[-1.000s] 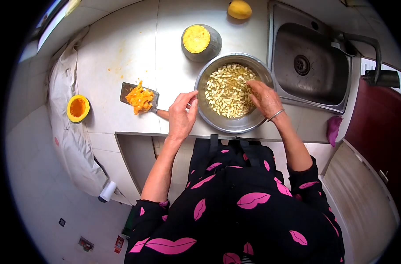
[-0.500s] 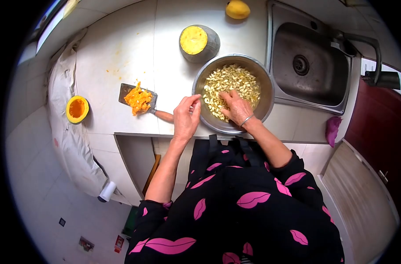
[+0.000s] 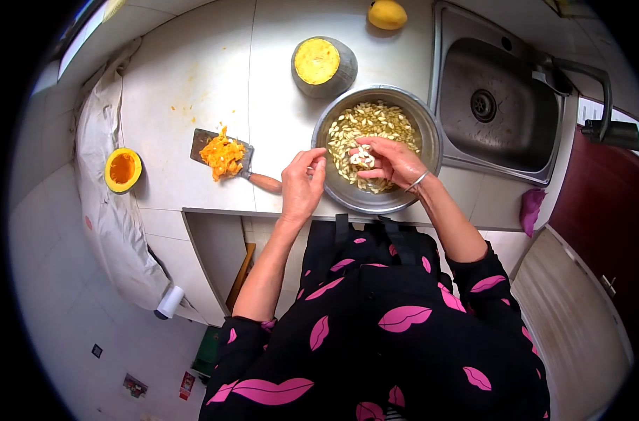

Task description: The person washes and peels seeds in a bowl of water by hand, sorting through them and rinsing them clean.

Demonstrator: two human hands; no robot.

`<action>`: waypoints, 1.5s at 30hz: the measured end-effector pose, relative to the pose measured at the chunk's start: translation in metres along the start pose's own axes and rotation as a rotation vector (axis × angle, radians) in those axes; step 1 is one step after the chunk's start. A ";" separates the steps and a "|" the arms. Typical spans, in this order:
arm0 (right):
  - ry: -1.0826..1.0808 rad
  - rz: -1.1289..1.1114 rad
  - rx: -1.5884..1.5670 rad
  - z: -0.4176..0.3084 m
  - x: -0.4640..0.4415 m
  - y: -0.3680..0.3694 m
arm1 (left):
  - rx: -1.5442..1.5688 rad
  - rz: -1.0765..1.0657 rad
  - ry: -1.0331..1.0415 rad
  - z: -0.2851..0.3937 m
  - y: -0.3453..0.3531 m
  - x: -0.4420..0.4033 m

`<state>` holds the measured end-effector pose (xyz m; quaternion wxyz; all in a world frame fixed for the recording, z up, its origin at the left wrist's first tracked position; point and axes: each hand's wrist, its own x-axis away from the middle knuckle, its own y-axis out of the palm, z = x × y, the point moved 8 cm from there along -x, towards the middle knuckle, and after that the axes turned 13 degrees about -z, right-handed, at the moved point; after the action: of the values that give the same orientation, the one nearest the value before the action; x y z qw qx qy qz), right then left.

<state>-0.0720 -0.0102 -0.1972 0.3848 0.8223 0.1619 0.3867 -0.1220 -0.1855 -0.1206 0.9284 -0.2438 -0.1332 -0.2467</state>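
A metal bowl point(image 3: 435, 133) holds many pale pumpkin seeds point(image 3: 375, 119) in water. Over it, my right hand point(image 3: 398, 163) is turned palm up with fingers curled around a small heap of pumpkin seeds; a bracelet circles that wrist. At the bowl's left rim, my left hand point(image 3: 304, 184) has its thumb and fingers brought together; what they pinch, if anything, does not show. Left of it lies a cleaver point(image 3: 264, 183) with a wooden handle, orange pumpkin pulp point(image 3: 222, 156) heaped on its blade.
A cut pumpkin point(image 3: 326, 67) stands behind the bowl, and a hollowed pumpkin piece point(image 3: 123, 170) sits at the counter's left. A yellow fruit point(image 3: 387, 14) lies at the back. On the right are a sink point(image 3: 498, 133) with a faucet point(image 3: 603, 91) and a purple cloth point(image 3: 532, 210).
My right hand has risen from among the seeds and turned palm up, now with seeds in it. The left hand stays beside the rim. The view has shifted slightly.
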 end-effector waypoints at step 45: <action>-0.129 0.604 1.679 -0.061 0.038 -0.009 | 0.404 -0.152 -0.201 -0.019 0.038 -0.012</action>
<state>-0.0935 0.0487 -0.1597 -0.4535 0.8608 0.1465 0.1788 -0.1099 -0.1616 -0.1555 0.9192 -0.0659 -0.2894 -0.2586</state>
